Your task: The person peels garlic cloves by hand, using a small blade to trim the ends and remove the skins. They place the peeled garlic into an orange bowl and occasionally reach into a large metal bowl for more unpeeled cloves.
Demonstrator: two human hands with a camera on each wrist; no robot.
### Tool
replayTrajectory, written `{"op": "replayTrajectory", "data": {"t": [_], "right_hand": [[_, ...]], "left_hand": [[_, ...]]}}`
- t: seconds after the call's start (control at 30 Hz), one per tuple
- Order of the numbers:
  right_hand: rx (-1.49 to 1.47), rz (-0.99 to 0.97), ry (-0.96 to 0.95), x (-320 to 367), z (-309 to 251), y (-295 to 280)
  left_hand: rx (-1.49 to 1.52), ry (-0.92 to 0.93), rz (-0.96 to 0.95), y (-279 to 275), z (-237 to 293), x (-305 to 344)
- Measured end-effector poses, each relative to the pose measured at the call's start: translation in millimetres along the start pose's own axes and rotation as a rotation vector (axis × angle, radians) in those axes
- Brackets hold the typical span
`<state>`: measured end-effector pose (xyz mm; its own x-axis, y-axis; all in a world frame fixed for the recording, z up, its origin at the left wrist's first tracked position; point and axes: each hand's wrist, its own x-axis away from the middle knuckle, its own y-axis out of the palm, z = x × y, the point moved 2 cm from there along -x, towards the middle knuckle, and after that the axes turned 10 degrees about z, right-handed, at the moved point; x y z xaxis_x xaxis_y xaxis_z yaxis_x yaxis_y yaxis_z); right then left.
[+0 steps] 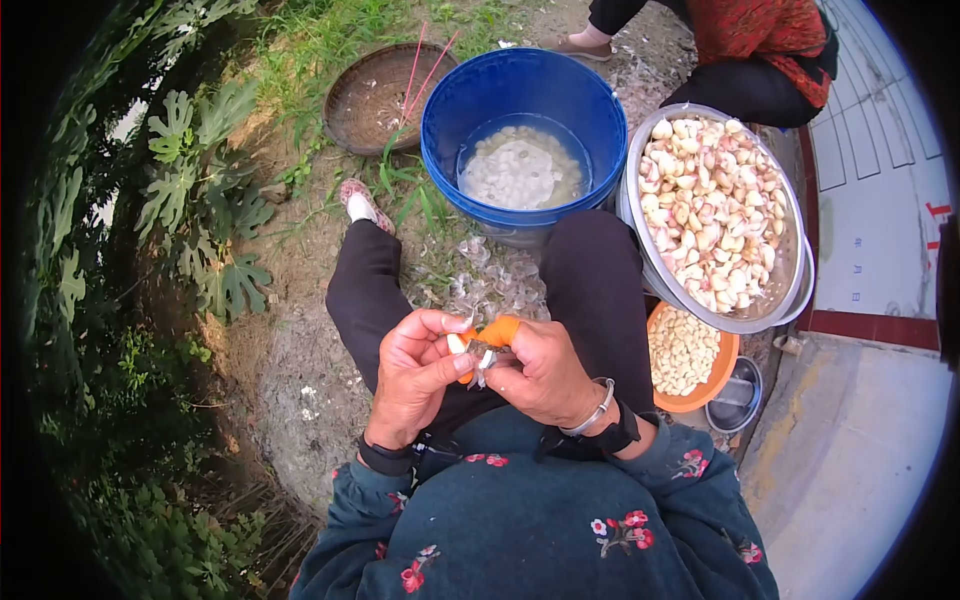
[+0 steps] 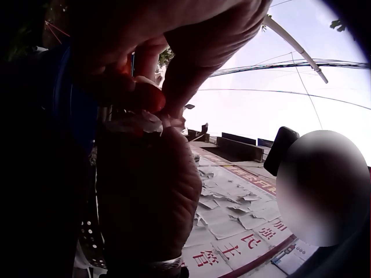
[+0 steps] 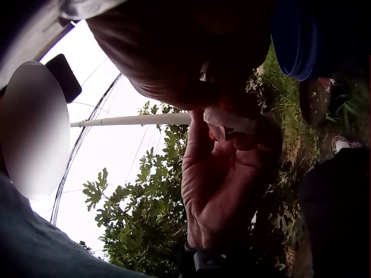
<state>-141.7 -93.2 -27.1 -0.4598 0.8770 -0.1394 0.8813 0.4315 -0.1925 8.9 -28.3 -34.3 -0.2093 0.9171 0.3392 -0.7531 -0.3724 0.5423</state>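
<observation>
Both hands meet over my lap. My left hand [image 1: 448, 348] pinches a pale garlic clove [image 1: 457, 343] between thumb and fingers. My right hand [image 1: 497, 350] wears orange finger covers [image 1: 500, 330] and pinches the same clove from the other side, where something small and greyish [image 1: 482, 350] shows between the fingertips. In the left wrist view a thin, translucent garlic skin [image 2: 138, 123] sits between the left hand's fingers [image 2: 191, 46] and the right hand [image 2: 145, 197]. The right wrist view shows the skin [image 3: 232, 120] held above the left hand's palm [image 3: 226, 185].
A blue bucket [image 1: 440, 125] of water and peeled cloves stands ahead between my knees. A metal basin [image 1: 792, 290] of unpeeled cloves is at right, above an orange bowl [image 1: 728, 362] of peeled cloves and a small metal cup [image 1: 740, 395]. Beyond are a woven basket [image 1: 372, 100] and another seated person [image 1: 760, 50].
</observation>
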Motion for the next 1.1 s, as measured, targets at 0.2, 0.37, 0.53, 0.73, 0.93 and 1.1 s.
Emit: {"op": "replayTrajectory", "data": {"t": [0.2, 0.37, 0.53, 0.73, 0.93, 1.1], "right_hand": [[-0.083, -0.023, 0.094, 0.7, -7.2, 1.5], [-0.08, 0.041, 0.039, 8.5, 0.9, 8.9], [-0.108, 0.104, 0.096, 8.0, -2.9, 3.7], [-0.378, 0.226, 0.272, 7.1, 3.6, 4.5], [-0.157, 0.189, 0.326, -6.5, 46.8, 0.4], [0.305, -0.019, 0.307, -14.6, 56.8, 0.4]], "left_hand": [[0.004, 0.036, 0.017, 2.2, 2.8, 3.7], [0.01, 0.08, 0.003, 2.4, 4.6, 6.9], [-0.063, 0.119, 0.102, -4.4, 3.0, 10.5], [0.236, 0.054, 0.091, -17.4, 1.4, 10.6], [0.145, 0.128, 0.008, -13.8, 17.1, -1.5], [-0.147, 0.255, 0.045, 12.4, 40.8, -44.9]]}}
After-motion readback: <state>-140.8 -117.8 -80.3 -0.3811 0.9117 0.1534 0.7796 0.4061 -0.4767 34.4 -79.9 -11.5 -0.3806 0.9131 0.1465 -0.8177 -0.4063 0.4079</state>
